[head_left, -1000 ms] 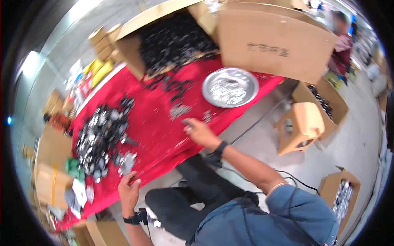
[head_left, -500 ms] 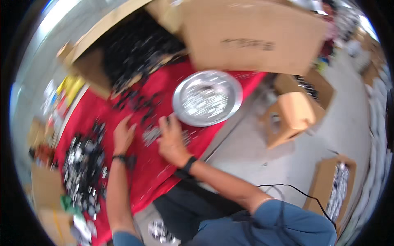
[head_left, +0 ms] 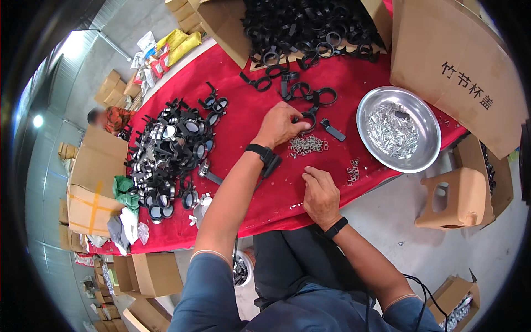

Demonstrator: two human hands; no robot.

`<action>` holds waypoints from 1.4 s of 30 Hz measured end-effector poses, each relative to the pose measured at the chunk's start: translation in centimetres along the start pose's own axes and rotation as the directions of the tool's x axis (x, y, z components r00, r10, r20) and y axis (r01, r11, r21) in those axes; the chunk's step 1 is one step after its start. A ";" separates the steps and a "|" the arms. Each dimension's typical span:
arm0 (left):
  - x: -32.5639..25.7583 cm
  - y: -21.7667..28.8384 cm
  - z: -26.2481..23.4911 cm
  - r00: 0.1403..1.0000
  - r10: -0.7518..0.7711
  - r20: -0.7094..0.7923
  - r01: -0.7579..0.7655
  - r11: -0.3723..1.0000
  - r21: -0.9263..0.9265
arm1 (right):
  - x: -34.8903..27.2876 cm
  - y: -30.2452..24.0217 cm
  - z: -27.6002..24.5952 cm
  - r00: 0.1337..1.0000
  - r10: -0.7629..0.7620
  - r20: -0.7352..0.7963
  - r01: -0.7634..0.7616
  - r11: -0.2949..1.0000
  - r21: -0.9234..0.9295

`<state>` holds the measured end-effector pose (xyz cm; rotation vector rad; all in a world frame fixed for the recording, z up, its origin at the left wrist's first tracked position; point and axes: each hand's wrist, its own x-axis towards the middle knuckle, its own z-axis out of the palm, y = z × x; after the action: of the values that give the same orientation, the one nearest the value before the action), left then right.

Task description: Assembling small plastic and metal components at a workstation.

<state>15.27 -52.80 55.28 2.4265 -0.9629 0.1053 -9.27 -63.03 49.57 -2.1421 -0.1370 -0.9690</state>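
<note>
My left hand (head_left: 278, 125) reaches across the red table (head_left: 243, 138) and closes its fingers on a black ring clamp (head_left: 307, 118). Just below it lies a small heap of silver metal clips (head_left: 307, 144). My right hand (head_left: 321, 195) rests on the cloth near the table's front edge, fingers together, a fingertip near loose clips; whether it pinches one I cannot tell. More black ring clamps (head_left: 298, 88) lie scattered beyond my left hand.
A round metal pan (head_left: 399, 129) of silver clips sits at right. A pile of finished black rings with lenses (head_left: 168, 152) lies at left. An open carton of black rings (head_left: 298, 25) stands behind, a large cardboard box (head_left: 459, 72) at right, a tan plastic stool (head_left: 451, 199) below.
The view swung and closed in on the table. My left hand moved from the table's near edge up to the black clamps and took hold of one; my right hand drew back toward the front edge.
</note>
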 end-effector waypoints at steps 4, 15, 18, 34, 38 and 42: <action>1.0 -0.2 1.0 0.986 0.040 0.161 -0.042 0.999 0.007 | 0.1 0.0 0.1 1.000 -0.018 0.003 0.018 1.000 -0.025; -1.6 0.2 -1.0 0.996 0.068 -0.065 -0.076 0.990 -0.121 | -0.1 0.0 0.6 1.000 -0.018 0.002 0.018 0.994 -0.108; -4.4 0.2 -3.9 0.961 0.044 -0.273 -0.076 0.991 -0.107 | -0.2 0.0 0.7 0.999 -0.046 0.005 0.046 0.992 -0.118; -27.4 2.9 -6.5 0.675 -0.660 0.331 0.445 0.006 -0.895 | -0.6 -8.9 -1.1 0.925 -0.023 0.380 -0.059 0.978 0.202; -29.2 2.7 -7.2 0.702 -0.695 0.155 0.590 0.447 -0.672 | -1.1 -7.5 -1.4 0.915 -0.071 0.396 0.003 0.986 0.168; -29.8 0.2 -10.5 0.721 -0.577 -0.383 0.581 0.805 -0.118 | 0.7 -6.9 -0.2 0.942 0.150 0.302 -0.180 0.981 0.073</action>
<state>-5.82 -29.34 56.79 2.4570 0.0090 0.3671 -11.56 -58.45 54.30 -2.1546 -0.1450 -0.5307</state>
